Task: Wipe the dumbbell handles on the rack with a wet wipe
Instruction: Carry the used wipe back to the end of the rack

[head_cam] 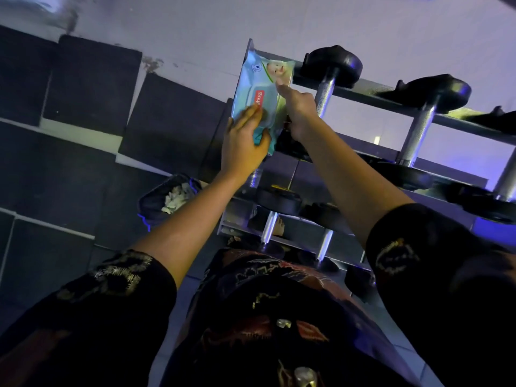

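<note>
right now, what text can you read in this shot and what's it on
"uhug": white letters on the red label of the pack; the left hand may hide its first letters.
round emblem near the pack's top: too small to read.
dumbbells and rack: no text to be seen.

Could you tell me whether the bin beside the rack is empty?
Not empty: crumpled whitish material lies inside the bin.
</note>
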Action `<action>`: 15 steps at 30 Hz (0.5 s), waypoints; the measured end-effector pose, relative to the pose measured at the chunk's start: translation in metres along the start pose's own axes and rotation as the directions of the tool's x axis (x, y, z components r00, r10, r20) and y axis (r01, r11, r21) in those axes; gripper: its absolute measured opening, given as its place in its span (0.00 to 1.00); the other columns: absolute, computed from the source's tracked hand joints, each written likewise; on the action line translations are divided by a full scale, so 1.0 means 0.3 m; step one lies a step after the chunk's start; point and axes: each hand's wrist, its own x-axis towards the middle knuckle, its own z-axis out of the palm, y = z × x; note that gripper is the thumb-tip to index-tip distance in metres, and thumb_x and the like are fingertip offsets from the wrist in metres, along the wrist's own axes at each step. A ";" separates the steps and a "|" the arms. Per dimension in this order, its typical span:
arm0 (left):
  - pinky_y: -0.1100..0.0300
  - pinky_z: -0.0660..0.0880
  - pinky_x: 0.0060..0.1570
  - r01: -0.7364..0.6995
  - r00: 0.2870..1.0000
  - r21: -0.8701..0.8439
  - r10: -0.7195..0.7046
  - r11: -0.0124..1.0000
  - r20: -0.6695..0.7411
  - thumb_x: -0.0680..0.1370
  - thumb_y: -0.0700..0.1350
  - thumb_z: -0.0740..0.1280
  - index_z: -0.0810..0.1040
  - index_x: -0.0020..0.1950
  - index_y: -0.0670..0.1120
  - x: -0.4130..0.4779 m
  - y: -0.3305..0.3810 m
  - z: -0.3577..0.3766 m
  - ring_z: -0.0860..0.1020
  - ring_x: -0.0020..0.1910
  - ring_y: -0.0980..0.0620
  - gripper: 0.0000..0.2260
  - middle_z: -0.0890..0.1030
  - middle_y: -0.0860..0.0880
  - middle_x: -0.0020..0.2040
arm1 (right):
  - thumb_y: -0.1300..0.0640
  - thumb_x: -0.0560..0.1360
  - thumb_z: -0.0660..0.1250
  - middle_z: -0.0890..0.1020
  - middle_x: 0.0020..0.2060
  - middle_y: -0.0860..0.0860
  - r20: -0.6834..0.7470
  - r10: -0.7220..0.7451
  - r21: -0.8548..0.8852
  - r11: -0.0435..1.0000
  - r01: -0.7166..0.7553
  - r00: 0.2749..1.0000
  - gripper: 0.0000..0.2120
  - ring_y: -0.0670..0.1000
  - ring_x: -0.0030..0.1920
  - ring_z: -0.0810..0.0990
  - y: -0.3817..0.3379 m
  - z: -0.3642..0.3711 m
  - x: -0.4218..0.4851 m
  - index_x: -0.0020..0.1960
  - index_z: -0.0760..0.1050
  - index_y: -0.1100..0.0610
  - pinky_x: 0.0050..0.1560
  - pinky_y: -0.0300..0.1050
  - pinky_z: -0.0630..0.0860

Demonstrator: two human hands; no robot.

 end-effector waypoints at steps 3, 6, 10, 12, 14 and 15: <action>0.42 0.60 0.72 -0.042 0.995 0.106 0.032 0.993 0.093 0.76 0.47 0.65 0.74 0.69 0.42 0.004 -0.020 -0.003 0.68 0.72 0.46 0.22 0.72 0.44 0.71 | 0.49 0.66 0.76 0.81 0.38 0.60 0.008 -0.039 -0.037 0.999 0.039 0.999 0.21 0.57 0.33 0.81 0.012 -0.003 0.015 0.47 0.76 0.65 0.34 0.49 0.76; 0.43 0.56 0.74 -0.062 0.989 0.128 0.044 0.990 0.141 0.76 0.47 0.64 0.72 0.71 0.42 0.004 -0.028 -0.010 0.65 0.74 0.47 0.23 0.70 0.45 0.73 | 0.62 0.67 0.76 0.78 0.35 0.59 -0.024 -0.044 -0.163 0.986 0.040 0.999 0.12 0.54 0.28 0.76 0.011 -0.003 0.006 0.40 0.72 0.61 0.28 0.43 0.73; 0.44 0.54 0.75 -0.076 0.982 0.157 0.046 0.985 0.186 0.77 0.46 0.64 0.69 0.73 0.44 0.005 -0.033 -0.011 0.61 0.76 0.46 0.24 0.66 0.45 0.75 | 0.62 0.68 0.76 0.81 0.41 0.57 -0.053 -0.044 -0.195 0.980 0.033 0.998 0.15 0.52 0.30 0.78 0.009 0.002 0.012 0.51 0.75 0.62 0.25 0.39 0.73; 0.44 0.52 0.75 -0.077 0.980 0.162 0.045 0.984 0.194 0.77 0.46 0.64 0.69 0.74 0.44 0.005 -0.032 -0.010 0.60 0.76 0.46 0.24 0.66 0.46 0.75 | 0.61 0.68 0.77 0.81 0.43 0.56 -0.073 -0.052 -0.223 0.974 0.035 0.996 0.17 0.52 0.33 0.80 0.011 0.006 0.015 0.53 0.76 0.62 0.23 0.37 0.72; 0.43 0.51 0.75 -0.078 0.979 0.171 0.043 0.982 0.199 0.78 0.46 0.64 0.68 0.74 0.44 0.005 -0.028 -0.010 0.59 0.77 0.47 0.24 0.66 0.46 0.75 | 0.60 0.67 0.77 0.81 0.44 0.56 -0.091 -0.066 -0.236 0.971 0.043 0.994 0.19 0.53 0.38 0.82 0.009 0.010 0.015 0.54 0.76 0.62 0.25 0.38 0.72; 0.42 0.50 0.75 -0.082 0.978 0.181 0.045 0.980 0.202 0.78 0.46 0.64 0.68 0.74 0.45 0.007 -0.028 -0.009 0.58 0.77 0.47 0.24 0.66 0.46 0.75 | 0.59 0.67 0.77 0.81 0.45 0.56 -0.091 -0.072 -0.242 0.969 0.048 0.993 0.19 0.52 0.40 0.81 0.008 0.010 0.016 0.55 0.76 0.61 0.24 0.36 0.71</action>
